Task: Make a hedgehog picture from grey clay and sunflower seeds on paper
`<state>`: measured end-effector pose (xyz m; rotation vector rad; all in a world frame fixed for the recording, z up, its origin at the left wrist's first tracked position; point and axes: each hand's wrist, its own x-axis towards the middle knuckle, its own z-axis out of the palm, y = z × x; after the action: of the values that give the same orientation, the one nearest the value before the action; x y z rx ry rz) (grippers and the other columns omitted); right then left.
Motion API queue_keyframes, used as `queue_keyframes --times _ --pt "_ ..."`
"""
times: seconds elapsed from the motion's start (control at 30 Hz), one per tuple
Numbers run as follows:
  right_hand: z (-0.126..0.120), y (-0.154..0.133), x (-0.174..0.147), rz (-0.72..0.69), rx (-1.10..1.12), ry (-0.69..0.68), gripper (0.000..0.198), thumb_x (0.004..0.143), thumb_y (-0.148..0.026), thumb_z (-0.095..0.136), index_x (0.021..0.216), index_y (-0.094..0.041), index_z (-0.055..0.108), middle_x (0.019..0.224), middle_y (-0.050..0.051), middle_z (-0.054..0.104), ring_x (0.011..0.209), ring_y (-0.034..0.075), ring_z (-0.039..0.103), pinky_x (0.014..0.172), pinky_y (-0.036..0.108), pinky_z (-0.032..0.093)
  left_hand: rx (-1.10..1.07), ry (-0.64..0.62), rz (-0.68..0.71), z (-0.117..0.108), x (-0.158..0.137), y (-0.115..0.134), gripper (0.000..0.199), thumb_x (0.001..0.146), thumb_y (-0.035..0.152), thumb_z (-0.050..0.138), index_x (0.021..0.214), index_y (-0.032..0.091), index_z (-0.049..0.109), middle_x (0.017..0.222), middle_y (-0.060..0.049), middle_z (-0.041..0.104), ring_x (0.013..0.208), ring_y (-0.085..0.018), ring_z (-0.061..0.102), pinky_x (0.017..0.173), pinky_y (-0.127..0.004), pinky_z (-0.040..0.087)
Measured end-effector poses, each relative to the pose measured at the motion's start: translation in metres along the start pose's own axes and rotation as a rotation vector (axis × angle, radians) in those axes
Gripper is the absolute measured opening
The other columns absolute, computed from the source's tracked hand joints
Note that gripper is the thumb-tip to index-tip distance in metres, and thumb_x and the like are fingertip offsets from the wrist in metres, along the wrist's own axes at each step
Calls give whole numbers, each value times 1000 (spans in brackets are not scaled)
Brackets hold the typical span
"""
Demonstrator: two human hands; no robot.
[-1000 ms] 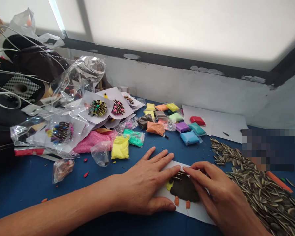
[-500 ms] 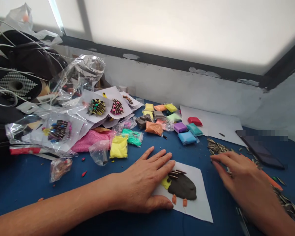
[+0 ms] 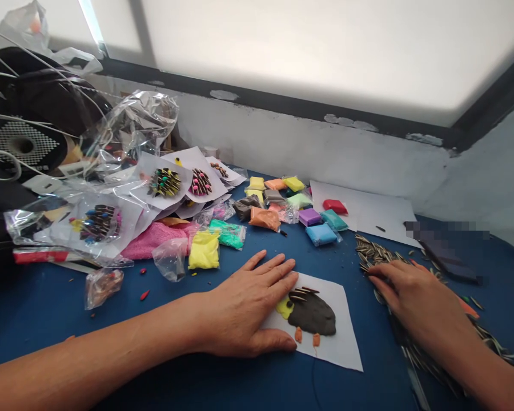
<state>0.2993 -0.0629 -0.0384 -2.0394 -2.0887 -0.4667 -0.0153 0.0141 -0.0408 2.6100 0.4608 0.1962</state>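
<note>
My left hand (image 3: 257, 314) lies flat with its fingers spread, pressing the left part of a white paper sheet (image 3: 342, 342) against the table. On that sheet is a flattened dark grey clay body (image 3: 314, 315) with a yellow clay head (image 3: 284, 308), partly behind my fingers. Two orange clay feet (image 3: 316, 339) sit below the body. A few striped sunflower seeds (image 3: 300, 294) stick out of its upper left. To the right, my right hand (image 3: 415, 294) pinches at the edge of a pile of sunflower seeds (image 3: 374, 251), thumb and forefinger closed on a seed.
Several wrapped clay packets, among them a blue packet (image 3: 321, 234) and a yellow packet (image 3: 204, 249), lie beyond my left hand. Finished seed-and-clay pictures (image 3: 166, 182) are stacked at the left with plastic bags. A dark phone (image 3: 449, 260) lies behind the seeds, near another paper (image 3: 368, 205).
My right hand has shifted slightly at the seed pile, its fingertips now closer to the seeds. My left hand stays on the paper. The whole view has moved a little.
</note>
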Motion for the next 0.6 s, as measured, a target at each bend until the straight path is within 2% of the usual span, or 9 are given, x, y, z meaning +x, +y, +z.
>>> queue_keyframes --times 0.2,0.27,0.4,0.5,0.6 --pt "-10 -8 5 52 47 -16 29 89 -40 36 71 -25 55 76 11 65 74 30 61 67 43 43 28 0 -2 -2 0 2 85 93 65 52 153 8 31 161 -17 22 151 -32 14 122 -50 5" --pt "-17 -13 7 94 86 -12 25 86 -40 38 73 -25 52 73 9 64 70 28 61 61 39 42 33 9 3 -1 0 2 86 92 65 53 153 9 31 160 -17 23 151 -33 12 122 -52 5" --pt "-33 -28 10 184 222 -34 20 84 -39 43 82 -25 55 62 2 62 50 19 56 47 31 36 22 20 17 1 0 -1 86 91 64 55 154 10 31 160 -18 22 151 -35 11 122 -52 9" --pt "-41 -41 10 192 373 -108 23 86 -42 46 82 -25 60 60 -1 63 47 15 57 46 28 42 0 15 17 1 0 -2 88 90 63 57 153 8 32 160 -19 21 150 -36 14 122 -51 15" --pt "-47 -49 5 185 523 -176 31 85 -51 52 89 -24 66 77 2 73 66 17 70 55 25 54 -4 2 17 1 0 -3 89 90 63 58 153 8 30 161 -20 20 150 -36 13 121 -51 15"
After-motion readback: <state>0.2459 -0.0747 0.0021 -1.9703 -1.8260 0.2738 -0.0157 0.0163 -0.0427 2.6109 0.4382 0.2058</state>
